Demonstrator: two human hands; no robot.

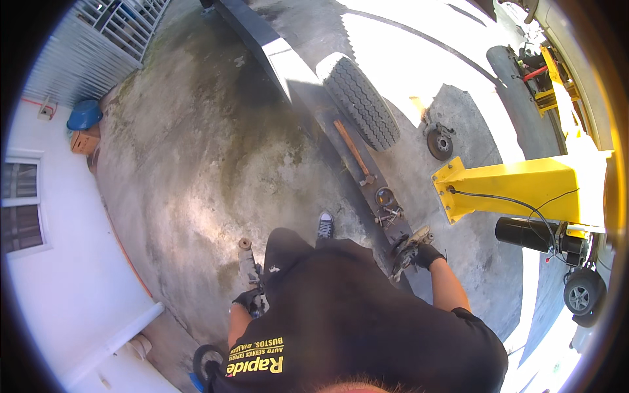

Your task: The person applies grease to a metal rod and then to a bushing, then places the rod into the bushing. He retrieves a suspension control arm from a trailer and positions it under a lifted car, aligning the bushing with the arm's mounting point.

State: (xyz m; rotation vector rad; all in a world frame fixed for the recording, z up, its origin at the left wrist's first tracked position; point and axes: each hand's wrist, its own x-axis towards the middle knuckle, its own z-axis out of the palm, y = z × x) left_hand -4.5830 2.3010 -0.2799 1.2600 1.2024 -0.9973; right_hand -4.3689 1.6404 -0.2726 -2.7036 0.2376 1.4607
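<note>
Concrete yard [196, 164] | left hand [247, 300] grips shock absorber [249, 262] | right hand [426, 255] holds angle grinder [407, 247]

Yard, outdoors: stained grey concrete floor [196, 164], sunlit at upper right, shaded elsewhere. White wall [59, 281] with window [19, 206] at left (frame pale). Corrugated metal fence [85, 52] at upper left. Blue tub [84, 114] beside it. Yellow lift post [517, 187] at right.
</note>
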